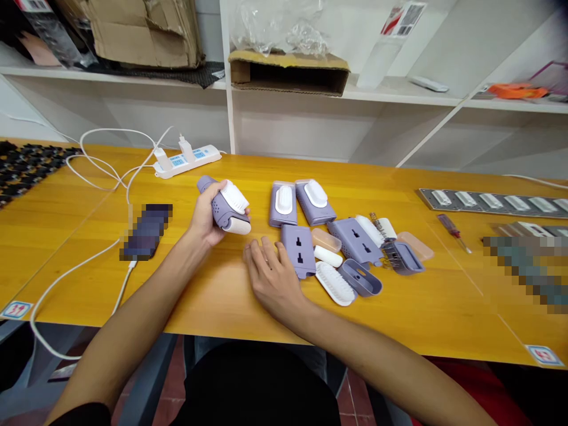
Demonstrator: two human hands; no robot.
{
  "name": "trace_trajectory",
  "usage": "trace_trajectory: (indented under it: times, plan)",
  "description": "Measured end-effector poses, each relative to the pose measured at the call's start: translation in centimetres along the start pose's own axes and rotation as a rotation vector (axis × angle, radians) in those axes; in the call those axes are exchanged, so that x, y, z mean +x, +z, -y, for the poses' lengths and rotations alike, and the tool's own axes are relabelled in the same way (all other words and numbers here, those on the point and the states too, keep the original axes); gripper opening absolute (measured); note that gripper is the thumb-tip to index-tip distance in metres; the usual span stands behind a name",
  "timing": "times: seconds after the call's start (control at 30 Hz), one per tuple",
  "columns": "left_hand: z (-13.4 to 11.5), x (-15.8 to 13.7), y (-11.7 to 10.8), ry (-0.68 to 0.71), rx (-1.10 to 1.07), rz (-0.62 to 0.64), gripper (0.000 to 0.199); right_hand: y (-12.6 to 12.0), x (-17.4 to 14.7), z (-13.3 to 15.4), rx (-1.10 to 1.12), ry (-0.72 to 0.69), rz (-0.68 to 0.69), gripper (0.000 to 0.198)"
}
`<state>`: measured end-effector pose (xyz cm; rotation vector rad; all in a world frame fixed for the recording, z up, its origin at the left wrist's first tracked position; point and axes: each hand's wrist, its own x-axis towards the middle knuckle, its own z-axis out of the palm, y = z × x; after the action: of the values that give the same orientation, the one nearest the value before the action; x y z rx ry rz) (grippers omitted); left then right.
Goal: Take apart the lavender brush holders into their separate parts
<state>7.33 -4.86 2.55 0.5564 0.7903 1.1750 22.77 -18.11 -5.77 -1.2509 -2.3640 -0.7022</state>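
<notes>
My left hand [209,214] is wrapped round a purple-and-white handheld device [229,204], lifted over the table, with a white ribbed part on top and a pale roller at its lower end. Palm down on the wood lies my right hand [275,275], fingers stretched out and holding nothing. Close beside its fingers is a flat purple casing [299,251] with two dark slots. Further right are a white bristle brush [335,284], an oval purple shell [361,278], a white roller [328,255] and a second slotted casing [355,239].
Two purple cases with white knobs [284,200] stand behind the casings. A purple frame [403,257], a screwdriver [455,232] and a metal strip [488,203] lie right. On the left are a charging phone [146,232], loose white cables and a power strip [189,161].
</notes>
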Motion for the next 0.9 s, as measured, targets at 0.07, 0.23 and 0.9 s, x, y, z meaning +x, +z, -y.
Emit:
trace_trajectory:
  times: [0.07,0.23,0.9]
  plan:
    - [0.0,-0.1,0.0,0.006,0.000,0.004,0.023,-0.2,0.1,-0.1,-0.044,-0.035,-0.031,0.036]
    - [-0.1,-0.3,0.1,0.009,0.005,0.020,0.020,0.1,0.1,-0.1,0.030,-0.103,0.046,0.025]
    - [2.9,-2.4,1.8,-0.003,0.004,0.107,0.048,-2.1,0.8,-3.0,0.572,0.302,-0.430,0.051]
